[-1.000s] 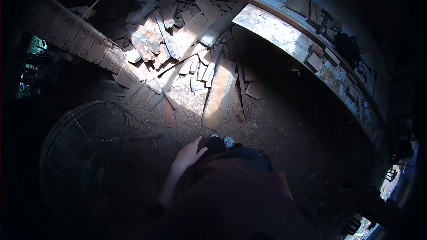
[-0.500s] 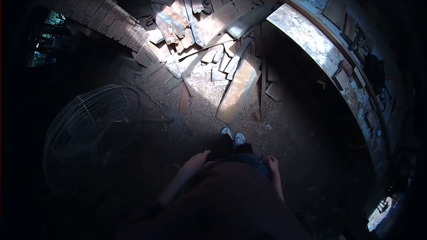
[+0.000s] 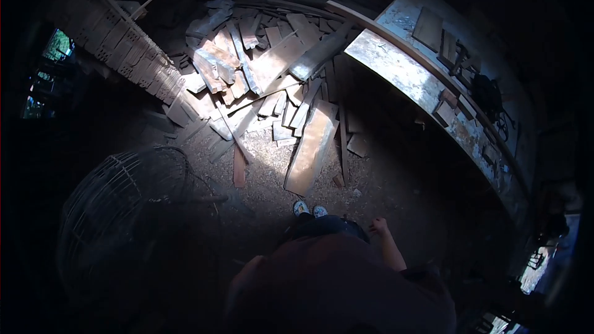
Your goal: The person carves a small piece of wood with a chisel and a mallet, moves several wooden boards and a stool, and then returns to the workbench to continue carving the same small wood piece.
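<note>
My right hand (image 3: 378, 226) hangs beside my hip, its fingers loosely bent and apart, with nothing visible in it. Only a dim part of my left arm (image 3: 249, 267) shows beside my shirt; the left hand itself is hidden. Neither hand touches any wood. In front of my shoes (image 3: 301, 208) a wide, pale plank (image 3: 311, 148) lies on the floor. Beyond it spreads a heap of offcuts and short boards (image 3: 272, 65), partly in bright light.
A long workbench (image 3: 396, 65) curves along the right, with wood blocks (image 3: 447, 108) and a dark tool (image 3: 489, 94) on it. At left stands a round wire fan guard (image 3: 124, 176). Stacked boards (image 3: 127, 46) rise behind it. Sawdust covers the floor (image 3: 269, 161).
The view has shifted, so the woodpile and bench sit lower and further left. My left hand has gone out of sight. The right hand stays by my hip, its forearm further out from my body.
</note>
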`<state>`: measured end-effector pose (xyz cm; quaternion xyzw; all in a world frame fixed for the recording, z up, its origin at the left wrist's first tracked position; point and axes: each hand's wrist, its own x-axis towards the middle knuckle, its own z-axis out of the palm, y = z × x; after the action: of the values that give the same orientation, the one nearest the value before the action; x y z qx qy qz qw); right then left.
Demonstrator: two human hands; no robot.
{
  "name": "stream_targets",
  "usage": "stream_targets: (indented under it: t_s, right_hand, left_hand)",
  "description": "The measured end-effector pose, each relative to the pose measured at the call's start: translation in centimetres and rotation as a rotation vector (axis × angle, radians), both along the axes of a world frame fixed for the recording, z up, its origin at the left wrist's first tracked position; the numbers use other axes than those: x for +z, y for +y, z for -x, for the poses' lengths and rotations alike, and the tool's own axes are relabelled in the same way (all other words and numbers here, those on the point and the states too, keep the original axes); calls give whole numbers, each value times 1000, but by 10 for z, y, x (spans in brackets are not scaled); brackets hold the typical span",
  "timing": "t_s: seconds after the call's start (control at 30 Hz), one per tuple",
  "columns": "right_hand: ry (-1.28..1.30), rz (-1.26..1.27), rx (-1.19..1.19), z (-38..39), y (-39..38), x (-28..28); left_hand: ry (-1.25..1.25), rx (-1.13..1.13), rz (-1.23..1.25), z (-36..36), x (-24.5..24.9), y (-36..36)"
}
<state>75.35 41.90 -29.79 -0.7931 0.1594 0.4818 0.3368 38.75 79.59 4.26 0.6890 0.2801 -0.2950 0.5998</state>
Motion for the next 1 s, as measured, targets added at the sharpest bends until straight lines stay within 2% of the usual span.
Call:
stream_targets:
  t_s: [0.03, 0.07, 0.13, 0.17, 0.23, 0.27, 0.33, 0.4, 0.47, 0.5, 0.57, 0.63, 0.7, 0.87, 1.0]
  right_hand:
    - [53, 37, 28, 14, -8, -9]
    - [39, 36, -52, 31, -7, 2]
    - [56, 90, 0, 53, 14, 33]
    - [43, 80, -60, 62, 20, 44]
    - [-138, 21, 98, 82, 29, 55]
    - [-148, 19, 41, 93, 24, 43]
    - [-397, -214, 109, 119, 2, 5]
    - [-384, -147, 64, 132, -17, 20]
    - [-350, -25, -232, 150, -39, 48]
    - [-350, -20, -247, 159, -55, 40]
    - [-352, 121, -447, 191, -87, 15]
    - [-289, 254, -392, 221, -114, -15]
    - [-337, 291, -259, 244, -125, -12]
    - [-326, 215, -448, 207, -191, -9]
    - [-331, 108, -595, 119, -236, -3]
  left_hand:
    - [-18, -90, 3, 12, -8, 1]
    - [-33, -176, 3, 11, -13, 4]
    - [-62, -319, -7, 4, -22, 13]
    - [-77, -384, -18, -1, -26, 19]
    - [-96, -517, -40, -11, -33, 34]
    - [-106, -580, -49, -19, -36, 40]
    - [-126, -682, -63, -37, -40, 47]
    - [-142, -759, -77, -61, -42, 52]
    - [-150, -819, -84, -83, -41, 49]
    - [-150, -839, -84, -93, -40, 43]
    - [-141, -875, -86, -121, -31, 29]
    - [-138, -904, -96, -139, -26, 22]
    - [-135, -931, -112, -159, -22, 15]
    - [-133, -923, -104, -197, -25, -25]
    - [-140, -865, -120, -293, -6, -105]
